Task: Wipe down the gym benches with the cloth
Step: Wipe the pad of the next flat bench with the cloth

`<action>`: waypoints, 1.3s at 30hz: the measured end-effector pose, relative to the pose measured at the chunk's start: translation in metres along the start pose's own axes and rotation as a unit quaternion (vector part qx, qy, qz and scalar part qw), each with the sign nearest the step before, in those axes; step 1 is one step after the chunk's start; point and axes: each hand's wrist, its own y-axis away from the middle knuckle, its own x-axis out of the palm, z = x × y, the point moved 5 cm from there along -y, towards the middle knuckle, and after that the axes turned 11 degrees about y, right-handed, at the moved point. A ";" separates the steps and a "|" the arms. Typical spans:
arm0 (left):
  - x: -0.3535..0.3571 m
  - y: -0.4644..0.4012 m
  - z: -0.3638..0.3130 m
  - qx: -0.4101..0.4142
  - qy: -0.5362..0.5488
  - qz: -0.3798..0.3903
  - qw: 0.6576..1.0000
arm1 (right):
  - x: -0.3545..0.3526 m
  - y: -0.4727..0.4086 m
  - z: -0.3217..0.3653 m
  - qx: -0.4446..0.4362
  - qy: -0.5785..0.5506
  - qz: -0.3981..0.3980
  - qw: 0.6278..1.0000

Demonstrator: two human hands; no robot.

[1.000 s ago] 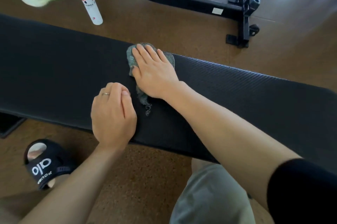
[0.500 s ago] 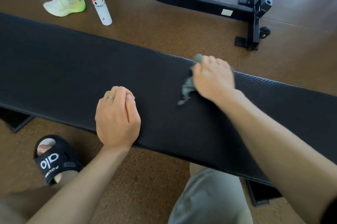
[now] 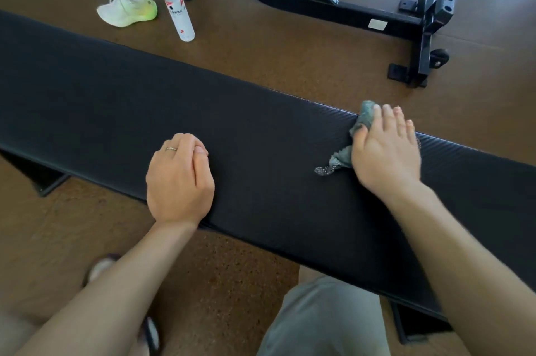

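head view
table: a long black padded gym bench (image 3: 121, 100) is seen running from upper left to lower right across the frame; it is the surface being wiped, and it is called the table here.
cloth: a grey-green cloth (image 3: 364, 120) is pinned flat against the far edge of the table, right of centre; a frayed corner is left trailing toward the near side.
right hand: the right hand (image 3: 383, 149) is laid palm down on the cloth with fingers extended over the far edge; nothing is clutched, the cloth is simply pressed, presumably so that broad contact is kept for wiping.
left hand: the left hand (image 3: 178, 178) is rested on the near part of the table, well apart from the cloth; the fingers are curled under into a loose fist and nothing is held, and it is judged to be placed there as a brace while the body leans over.
ring: a thin ring (image 3: 171, 148) is worn on the left hand.
bottle: a white bottle (image 3: 179, 18) is stood upright on the floor beyond the table, perhaps a cleaner kept within reach, though its label cannot be read.
shoe: a pale shoe (image 3: 127, 9) of another person is seen just beside the bottle.
frame: a black equipment frame (image 3: 420, 22) is set on the floor farther back.
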 end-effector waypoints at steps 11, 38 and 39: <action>-0.002 0.004 0.003 0.014 0.001 0.000 1.000 | -0.007 0.058 0.180 -0.298 -0.008 -0.054 0.953; -0.065 -0.077 0.101 0.165 -0.126 0.180 0.961 | 0.011 0.156 0.239 0.032 -0.023 -0.077 0.996; -0.063 -0.076 0.102 0.163 -0.124 0.186 0.961 | 0.010 0.162 0.260 0.003 -0.027 -0.074 0.997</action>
